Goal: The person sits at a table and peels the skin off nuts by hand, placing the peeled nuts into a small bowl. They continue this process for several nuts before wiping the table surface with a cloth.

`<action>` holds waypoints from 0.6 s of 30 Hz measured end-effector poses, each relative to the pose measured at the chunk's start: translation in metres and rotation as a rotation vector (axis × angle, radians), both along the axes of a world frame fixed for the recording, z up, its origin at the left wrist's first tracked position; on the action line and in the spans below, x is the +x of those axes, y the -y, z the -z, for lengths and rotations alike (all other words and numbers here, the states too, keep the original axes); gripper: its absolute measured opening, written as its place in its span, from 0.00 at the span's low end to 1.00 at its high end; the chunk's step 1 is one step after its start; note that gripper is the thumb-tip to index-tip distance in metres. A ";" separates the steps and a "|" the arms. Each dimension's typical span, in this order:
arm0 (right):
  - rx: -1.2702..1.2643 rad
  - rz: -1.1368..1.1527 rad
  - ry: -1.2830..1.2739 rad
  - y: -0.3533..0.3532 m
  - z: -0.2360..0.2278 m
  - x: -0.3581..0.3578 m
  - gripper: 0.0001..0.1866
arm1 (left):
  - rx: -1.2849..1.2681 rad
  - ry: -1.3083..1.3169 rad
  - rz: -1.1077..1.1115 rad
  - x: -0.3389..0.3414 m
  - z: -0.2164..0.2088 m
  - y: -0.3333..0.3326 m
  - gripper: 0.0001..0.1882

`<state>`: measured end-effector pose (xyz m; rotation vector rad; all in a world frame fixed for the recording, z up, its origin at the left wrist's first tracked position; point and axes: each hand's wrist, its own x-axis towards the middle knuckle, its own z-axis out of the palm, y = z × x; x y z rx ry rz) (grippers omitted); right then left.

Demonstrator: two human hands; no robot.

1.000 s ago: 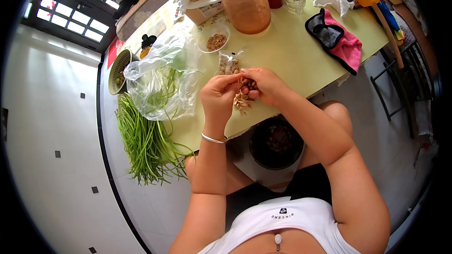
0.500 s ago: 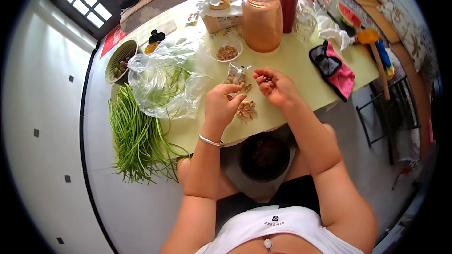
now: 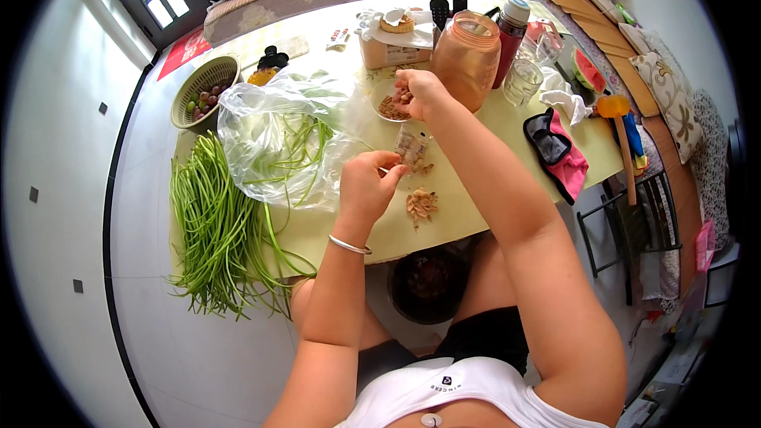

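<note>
My right hand (image 3: 422, 97) is cupped round a few shelled peanuts (image 3: 406, 96) above a white bowl (image 3: 379, 108) of brown kernels (image 3: 388, 107), partly hiding it. My left hand (image 3: 367, 190) hovers by a small clear packet (image 3: 411, 139) of unshelled peanuts. Its thumb and forefinger curve toward each other with a narrow gap, and nothing shows between them. Loose peanuts (image 3: 426, 168) lie below the packet. Closer to me is a small heap of pale empty shells (image 3: 421, 204).
Left of my hands lie a clear plastic bag (image 3: 261, 123) and long green stalks (image 3: 214, 230) overhanging the table edge. Behind the bowl stand an orange jar (image 3: 466, 59), a red flask (image 3: 511, 40) and a box (image 3: 388, 51). A dark bin (image 3: 428, 284) sits between my knees.
My right hand has moved forward from above the table's middle to over the bowl, still holding the kernels. The left hand stays near the packet. The view has shifted slightly.
</note>
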<state>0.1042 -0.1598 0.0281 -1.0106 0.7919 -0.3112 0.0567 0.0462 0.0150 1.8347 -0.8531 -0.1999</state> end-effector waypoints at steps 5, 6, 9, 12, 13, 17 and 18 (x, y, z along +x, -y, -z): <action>-0.496 -0.286 -0.236 0.023 0.029 0.010 0.08 | -0.020 -0.044 -0.043 0.005 -0.004 -0.003 0.10; -0.613 -0.327 -0.273 0.025 0.031 0.010 0.07 | -0.026 -0.033 -0.051 0.006 -0.004 -0.004 0.10; -1.044 -0.342 -0.344 0.017 0.013 -0.001 0.06 | -0.074 -0.028 -0.108 0.011 -0.001 -0.008 0.08; -1.374 -0.338 -0.281 0.018 0.017 -0.009 0.06 | -0.019 -0.059 -0.128 0.013 -0.005 -0.010 0.07; -1.413 -0.375 -0.259 0.018 0.019 -0.010 0.07 | -0.023 -0.055 -0.127 0.013 -0.005 -0.009 0.07; -1.377 -0.563 -0.231 0.013 0.024 -0.006 0.07 | -0.051 -0.038 -0.129 0.015 0.002 -0.007 0.06; -1.390 -0.586 -0.246 0.010 0.024 -0.004 0.07 | -0.061 -0.033 -0.130 0.016 0.004 -0.008 0.06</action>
